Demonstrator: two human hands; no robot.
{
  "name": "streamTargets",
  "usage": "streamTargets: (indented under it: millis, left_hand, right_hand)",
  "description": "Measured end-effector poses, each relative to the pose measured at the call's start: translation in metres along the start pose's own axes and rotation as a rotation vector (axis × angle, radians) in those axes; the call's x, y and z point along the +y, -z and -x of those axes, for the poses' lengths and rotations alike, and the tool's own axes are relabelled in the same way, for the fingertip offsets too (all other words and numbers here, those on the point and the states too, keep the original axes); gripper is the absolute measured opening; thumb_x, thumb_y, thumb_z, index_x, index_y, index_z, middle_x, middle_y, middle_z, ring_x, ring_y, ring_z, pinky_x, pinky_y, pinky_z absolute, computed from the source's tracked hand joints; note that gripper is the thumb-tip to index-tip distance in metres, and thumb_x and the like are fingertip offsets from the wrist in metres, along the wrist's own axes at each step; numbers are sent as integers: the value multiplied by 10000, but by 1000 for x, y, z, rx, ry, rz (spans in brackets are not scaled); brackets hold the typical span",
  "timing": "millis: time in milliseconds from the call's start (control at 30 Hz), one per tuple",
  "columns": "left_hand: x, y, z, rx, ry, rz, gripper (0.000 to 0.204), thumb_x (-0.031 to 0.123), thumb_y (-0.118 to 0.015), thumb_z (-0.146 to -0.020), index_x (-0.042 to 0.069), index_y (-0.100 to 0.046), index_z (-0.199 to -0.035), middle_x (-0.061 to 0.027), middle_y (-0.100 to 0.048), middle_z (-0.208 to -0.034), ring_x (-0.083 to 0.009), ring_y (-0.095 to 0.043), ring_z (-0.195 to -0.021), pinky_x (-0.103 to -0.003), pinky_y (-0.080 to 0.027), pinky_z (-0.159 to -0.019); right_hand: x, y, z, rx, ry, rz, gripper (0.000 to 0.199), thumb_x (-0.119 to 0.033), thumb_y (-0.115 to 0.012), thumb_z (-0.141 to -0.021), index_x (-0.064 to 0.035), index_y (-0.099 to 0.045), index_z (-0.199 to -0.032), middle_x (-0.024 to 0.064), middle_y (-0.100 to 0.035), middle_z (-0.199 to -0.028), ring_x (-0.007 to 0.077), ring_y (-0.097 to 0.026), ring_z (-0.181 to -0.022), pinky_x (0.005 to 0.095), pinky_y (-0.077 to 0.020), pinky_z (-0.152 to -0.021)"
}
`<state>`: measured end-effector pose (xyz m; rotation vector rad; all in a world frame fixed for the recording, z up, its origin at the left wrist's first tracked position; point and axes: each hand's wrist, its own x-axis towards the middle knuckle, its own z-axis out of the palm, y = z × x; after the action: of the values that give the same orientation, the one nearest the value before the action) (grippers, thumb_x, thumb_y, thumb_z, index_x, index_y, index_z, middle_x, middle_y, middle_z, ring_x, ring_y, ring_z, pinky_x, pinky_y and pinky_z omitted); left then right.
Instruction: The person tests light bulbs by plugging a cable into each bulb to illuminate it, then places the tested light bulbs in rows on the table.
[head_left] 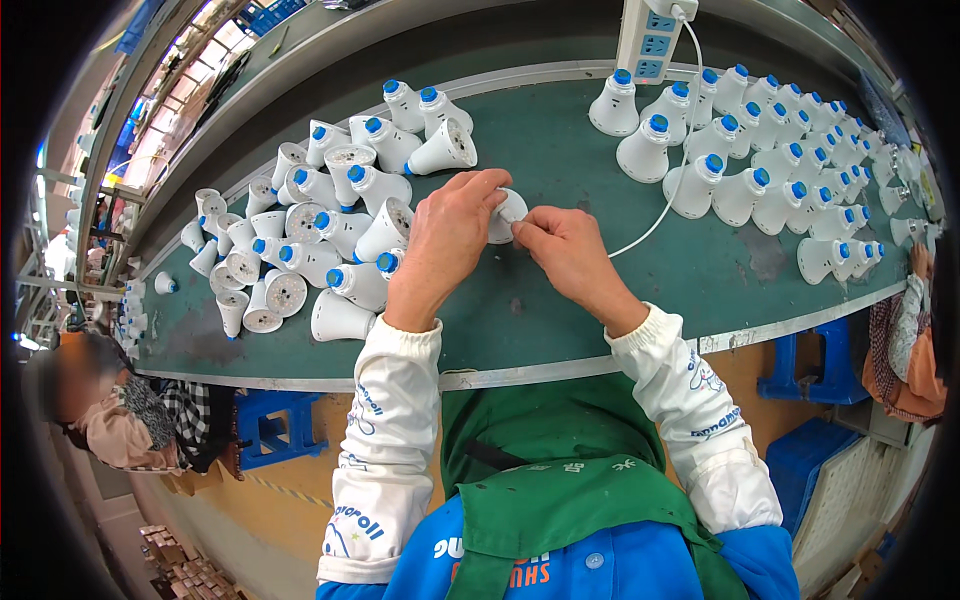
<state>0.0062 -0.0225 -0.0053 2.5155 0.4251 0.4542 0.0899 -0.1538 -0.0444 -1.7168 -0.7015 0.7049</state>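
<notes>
Over the middle of the table, my left hand point(447, 240) is closed round a white cone-shaped lamp housing point(509, 212); its round, pale end shows between my hands. My right hand point(568, 250) pinches at the near right edge of the same housing, thumb and forefinger together. Whatever small part may be between those fingertips is too small to make out. The rest of the housing is hidden behind my left hand. Close to my left wrist lies a loose pile of similar white housings point(343, 318) with blue caps, some tipped over with their wide ends showing.
Rows of upright white housings with blue caps point(643, 150) stand at the right of the green table point(560, 110). A white cable point(655, 222) runs down from a power strip point(655, 45) to the tabletop near my right hand. A person point(110, 400) sits at far left, another point(905, 345) at far right.
</notes>
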Motion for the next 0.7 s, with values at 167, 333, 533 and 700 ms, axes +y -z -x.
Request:
streamTargets:
  millis: [167,333,533,700]
  left_hand:
    - [-2,-1,0,13,-30,-16,175,155,-541,-931,76,-644,-1048,-152,-663,-1004,-380,-633,-869,-433,-500,-742]
    - [-16,-12,3,52,-150,-37,226,141,-477,-955,61,-639,-1089,-155,-658,-1041,-351,-628,-940,-412,-500,-799]
    - [1,-11,7,-111,43,-95,367,126,-604,-831,40,-491,-1170,-174,-528,-1119,-395,-562,-1030,-460,-484,-845]
    - [-2,-14,8,-104,39,-78,388,63,-603,-805,50,-467,-1168,-180,-520,-1089,-412,-581,-956,-474,-484,-807]
  right_hand:
    - [-2,0,8,74,116,63,231,-206,-592,-874,2,-646,-790,71,-548,-615,190,-490,-570,340,-380,-525]
    - [14,29,41,162,300,194,246,-199,-570,-865,-18,-544,-701,201,-543,-645,413,-557,-626,450,-399,-529]
    - [37,50,85,192,350,275,163,-61,-576,-878,9,-534,-737,114,-421,-563,181,-396,-463,336,-305,-463]
    - [52,52,96,224,387,270,148,-44,-566,-883,16,-549,-749,119,-451,-586,213,-431,-475,344,-319,-474]
